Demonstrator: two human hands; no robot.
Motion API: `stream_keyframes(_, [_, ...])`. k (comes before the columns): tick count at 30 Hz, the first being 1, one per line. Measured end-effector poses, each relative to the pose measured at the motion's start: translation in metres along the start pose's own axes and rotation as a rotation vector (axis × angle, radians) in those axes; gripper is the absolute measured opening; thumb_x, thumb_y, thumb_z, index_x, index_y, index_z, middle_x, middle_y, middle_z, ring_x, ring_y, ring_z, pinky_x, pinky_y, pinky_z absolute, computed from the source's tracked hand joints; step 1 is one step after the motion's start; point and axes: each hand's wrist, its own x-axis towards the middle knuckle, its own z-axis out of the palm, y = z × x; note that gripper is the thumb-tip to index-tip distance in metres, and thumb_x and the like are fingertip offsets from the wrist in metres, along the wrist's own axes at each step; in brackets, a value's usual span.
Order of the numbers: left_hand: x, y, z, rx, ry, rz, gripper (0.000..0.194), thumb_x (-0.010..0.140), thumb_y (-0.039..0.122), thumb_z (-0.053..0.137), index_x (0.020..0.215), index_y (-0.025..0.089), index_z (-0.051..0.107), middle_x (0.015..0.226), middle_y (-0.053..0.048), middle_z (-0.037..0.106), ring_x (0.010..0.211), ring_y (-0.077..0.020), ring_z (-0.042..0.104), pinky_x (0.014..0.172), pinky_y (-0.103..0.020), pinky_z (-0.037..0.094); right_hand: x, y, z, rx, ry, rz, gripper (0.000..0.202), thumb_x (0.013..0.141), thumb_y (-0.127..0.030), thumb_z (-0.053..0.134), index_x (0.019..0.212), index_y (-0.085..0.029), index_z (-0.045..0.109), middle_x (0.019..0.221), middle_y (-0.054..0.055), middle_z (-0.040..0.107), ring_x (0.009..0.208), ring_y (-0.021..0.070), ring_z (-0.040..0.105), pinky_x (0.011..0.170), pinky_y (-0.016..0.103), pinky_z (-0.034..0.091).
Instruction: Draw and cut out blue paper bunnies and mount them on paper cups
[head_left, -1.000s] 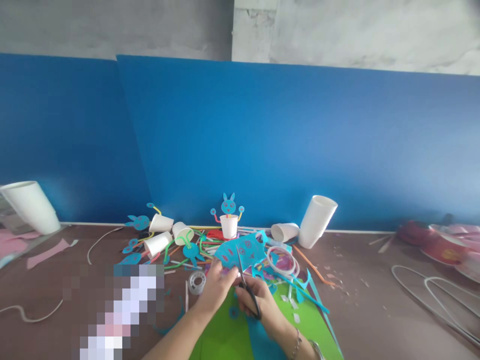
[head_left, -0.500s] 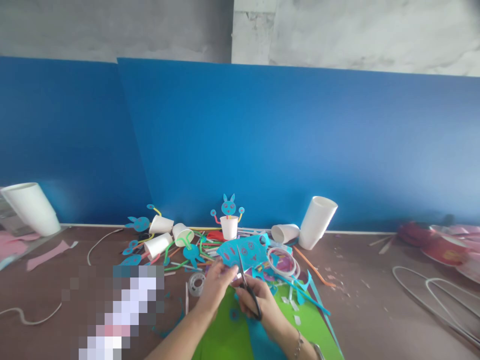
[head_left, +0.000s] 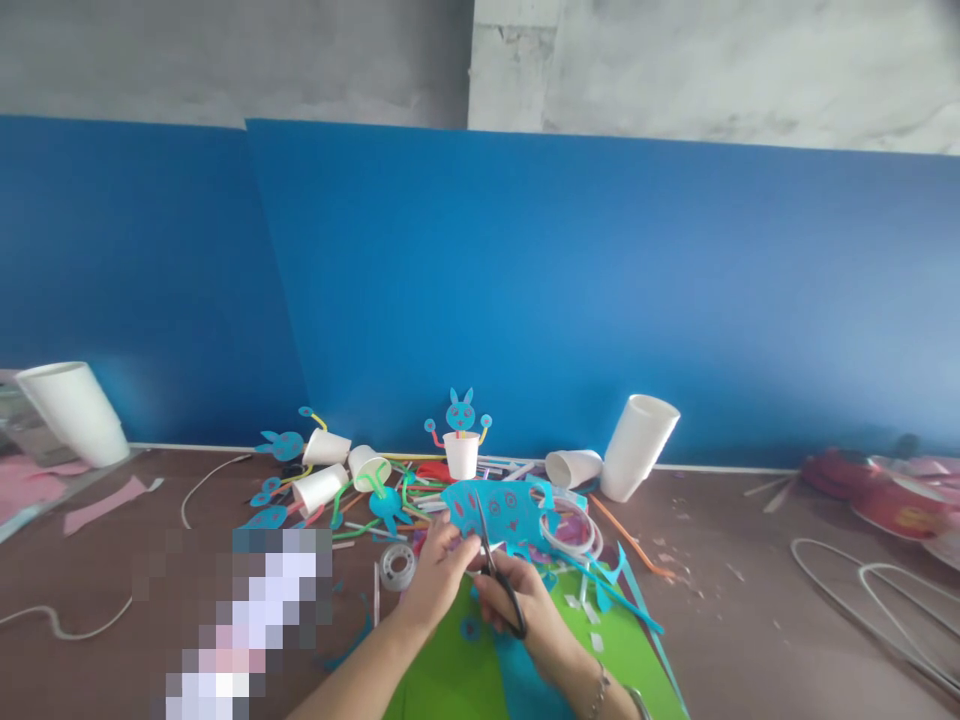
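Observation:
My left hand [head_left: 437,575] pinches the lower left edge of a blue paper sheet [head_left: 497,506] marked with red-drawn faces and ovals. My right hand [head_left: 525,605] is closed round the handles of black scissors [head_left: 501,583], whose blades point up across the left part of the sheet. Beneath both hands lie green paper [head_left: 442,670] and a blue strip [head_left: 521,680]. A small round blue cutout [head_left: 470,629] rests on the green paper. Behind the sheet stands a white cup [head_left: 461,457] bearing a blue rabbit figure [head_left: 460,415].
Tipped cups with blue figures [head_left: 320,488] and bent straws lie left of centre, near a tape roll [head_left: 397,567]. Cup stacks [head_left: 640,447] stand right and far left. White cables [head_left: 862,590] lie at the right, below a blue panel [head_left: 525,300].
The view has shifted slightly, moving the surroundings a little to the right. The blue sheet has tilted somewhat in my left hand; both hands keep their holds.

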Motion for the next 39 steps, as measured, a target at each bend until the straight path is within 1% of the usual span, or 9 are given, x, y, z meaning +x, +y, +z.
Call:
stream_keyframes(3, [0.0, 0.0, 0.0, -0.057, -0.039, -0.055, 0.025, 0.071, 0.044, 0.06, 0.062, 0.021, 0.06, 0.074, -0.004, 0.062, 0.09, -0.0278, 0.056, 0.085, -0.037, 0.042, 0.0, 0.0, 0.0, 0.003, 0.006, 0.001, 0.042, 0.07, -0.051, 0.07, 0.088, -0.013, 0.065, 0.046, -0.006, 0.049, 0.04, 0.0059, 0.035, 0.041, 0.02, 0.024])
stream_keyframes(8, [-0.001, 0.004, 0.0, -0.087, -0.07, -0.044, 0.025, 0.071, 0.044, 0.061, 0.066, 0.019, 0.063, 0.08, -0.005, 0.065, 0.09, -0.0265, 0.058, 0.083, -0.035, 0.044, -0.001, -0.002, 0.001, 0.006, 0.009, -0.005, 0.044, 0.07, -0.054, 0.069, 0.086, -0.013, 0.065, 0.043, -0.007, 0.045, 0.038, 0.0055, 0.033, 0.04, 0.021, 0.021])
stream_keyframes(13, [0.0, 0.012, -0.004, -0.089, -0.116, -0.003, 0.023, 0.073, 0.04, 0.059, 0.068, 0.019, 0.065, 0.091, -0.006, 0.066, 0.1, -0.0269, 0.056, 0.091, -0.035, 0.041, -0.002, -0.007, 0.001, -0.005, 0.001, 0.006, 0.045, 0.068, -0.053, 0.07, 0.086, -0.012, 0.064, 0.041, -0.008, 0.043, 0.038, 0.0048, 0.031, 0.039, 0.02, 0.019])
stream_keyframes(17, [0.001, 0.017, -0.008, -0.054, -0.119, 0.049, 0.019, 0.074, 0.035, 0.058, 0.065, 0.019, 0.065, 0.104, -0.007, 0.064, 0.112, -0.0277, 0.049, 0.101, -0.036, 0.032, -0.002, -0.008, 0.0, -0.019, -0.019, 0.001, 0.043, 0.069, -0.05, 0.07, 0.086, -0.012, 0.064, 0.041, -0.01, 0.04, 0.037, 0.0045, 0.03, 0.038, 0.02, 0.02])
stream_keyframes(20, [0.0, 0.019, -0.009, -0.04, -0.136, 0.055, 0.018, 0.075, 0.032, 0.057, 0.067, 0.019, 0.066, 0.106, -0.007, 0.064, 0.113, -0.0276, 0.048, 0.103, -0.037, 0.03, -0.001, -0.006, -0.001, -0.025, -0.025, 0.003, 0.042, 0.07, -0.05, 0.069, 0.087, -0.012, 0.065, 0.041, -0.009, 0.041, 0.036, 0.0046, 0.032, 0.037, 0.019, 0.021])
stream_keyframes(24, [-0.002, 0.017, -0.006, -0.092, -0.16, 0.031, 0.02, 0.077, 0.035, 0.055, 0.077, 0.019, 0.068, 0.102, -0.006, 0.066, 0.107, -0.0259, 0.053, 0.095, -0.034, 0.038, -0.001, -0.003, -0.003, -0.038, -0.027, 0.012, 0.045, 0.07, -0.051, 0.069, 0.092, -0.012, 0.064, 0.046, -0.006, 0.051, 0.039, 0.0061, 0.039, 0.038, 0.019, 0.024])
stream_keyframes(28, [-0.004, 0.015, -0.002, -0.112, -0.124, -0.045, 0.023, 0.075, 0.039, 0.056, 0.076, 0.019, 0.067, 0.087, -0.005, 0.068, 0.095, -0.0259, 0.058, 0.085, -0.034, 0.044, 0.0, -0.002, -0.005, -0.032, -0.037, -0.001, 0.049, 0.07, -0.053, 0.069, 0.095, -0.011, 0.064, 0.048, -0.005, 0.053, 0.04, 0.0063, 0.04, 0.04, 0.019, 0.026])
stream_keyframes(32, [-0.007, 0.017, 0.0, -0.164, -0.123, -0.089, 0.023, 0.074, 0.04, 0.056, 0.076, 0.019, 0.065, 0.079, -0.003, 0.066, 0.085, -0.0238, 0.06, 0.079, -0.033, 0.046, 0.0, -0.002, -0.004, -0.037, -0.037, -0.02, 0.049, 0.069, -0.053, 0.07, 0.094, -0.011, 0.064, 0.049, -0.005, 0.052, 0.041, 0.0062, 0.04, 0.041, 0.019, 0.028])
stream_keyframes(39, [-0.01, 0.018, 0.002, -0.206, -0.099, -0.123, 0.021, 0.074, 0.04, 0.058, 0.071, 0.019, 0.06, 0.073, 0.0, 0.059, 0.078, -0.0203, 0.056, 0.076, -0.031, 0.045, 0.0, 0.0, -0.004, -0.019, -0.036, -0.048, 0.044, 0.07, -0.051, 0.07, 0.091, -0.012, 0.064, 0.048, -0.006, 0.05, 0.041, 0.0064, 0.038, 0.041, 0.02, 0.027])
